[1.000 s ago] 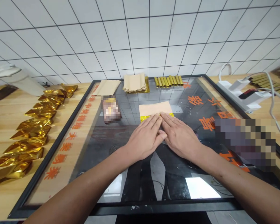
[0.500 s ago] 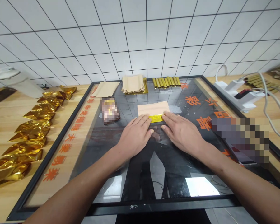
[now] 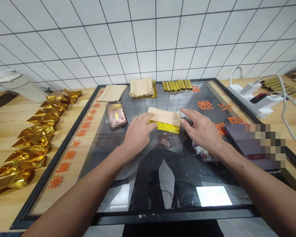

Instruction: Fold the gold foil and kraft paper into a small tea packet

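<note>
A tan joss paper sheet with a shiny gold band along its near edge sits slightly askew at the middle of the glass top. My left hand holds its left end, thumb over the gold and fingers on the tan part. At the right end, my right hand is open, fingers stretched and apart, thumb tip at the paper's edge. Partly hidden below the right wrist lies a white printed packet. Behind are a stack of tan paper and a row of rolled gold tubes.
Folded gold foil pieces line the left side. A small phone and loose tan sheets are at back left. On the right are a larger phone and a white power strip with cables. A white cup stands far left.
My hands have moved apart, and the right one has lifted off the gold band. The paper has turned slightly, baring more gold. The white packet now shows under my right wrist.
</note>
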`<action>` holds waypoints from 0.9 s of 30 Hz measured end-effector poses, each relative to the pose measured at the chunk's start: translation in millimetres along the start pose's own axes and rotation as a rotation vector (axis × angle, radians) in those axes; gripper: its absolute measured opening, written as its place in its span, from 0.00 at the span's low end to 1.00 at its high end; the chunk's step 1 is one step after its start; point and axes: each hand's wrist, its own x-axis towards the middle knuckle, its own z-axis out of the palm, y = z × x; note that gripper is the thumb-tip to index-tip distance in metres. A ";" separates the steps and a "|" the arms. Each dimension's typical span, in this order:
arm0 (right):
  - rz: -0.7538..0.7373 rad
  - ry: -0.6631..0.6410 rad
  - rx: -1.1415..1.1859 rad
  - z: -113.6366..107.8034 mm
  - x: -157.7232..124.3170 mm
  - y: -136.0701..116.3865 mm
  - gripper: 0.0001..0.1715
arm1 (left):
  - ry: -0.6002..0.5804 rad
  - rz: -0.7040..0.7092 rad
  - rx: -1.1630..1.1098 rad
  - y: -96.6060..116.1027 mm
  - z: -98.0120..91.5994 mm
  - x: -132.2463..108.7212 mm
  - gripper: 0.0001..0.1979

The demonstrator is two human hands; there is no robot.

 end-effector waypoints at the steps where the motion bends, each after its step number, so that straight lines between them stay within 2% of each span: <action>1: 0.007 0.002 0.008 0.2 0.3 0.6 0.29 | 0.018 -0.044 0.041 1.0 -2.9 -0.5 0.23; 4: 0.012 -0.017 0.019 1.5 1.0 1.2 0.30 | 0.033 -0.143 0.127 9.8 -11.7 -0.7 0.22; 10: -0.007 -0.029 0.092 6.4 3.0 1.6 0.29 | -0.079 -0.041 0.020 30.4 -11.4 2.9 0.22; 13: 0.000 -0.023 0.118 7.9 4.0 3.2 0.29 | -0.131 0.028 -0.037 30.7 -5.7 3.0 0.19; 16: 0.006 -0.024 0.127 7.4 4.5 4.5 0.30 | -0.113 0.076 -0.108 26.3 -1.4 2.0 0.18; 21: 0.070 -0.035 0.113 2.5 4.5 4.0 0.29 | -0.081 0.063 -0.258 20.2 2.1 1.3 0.20; 24: 0.094 -0.027 0.115 1.6 5.1 7.1 0.28 | -0.064 0.030 -0.331 20.6 1.5 1.2 0.13; 27: 0.047 -0.011 0.118 4.0 6.8 16.0 0.28 | -0.061 -0.006 -0.360 21.2 1.3 1.0 0.04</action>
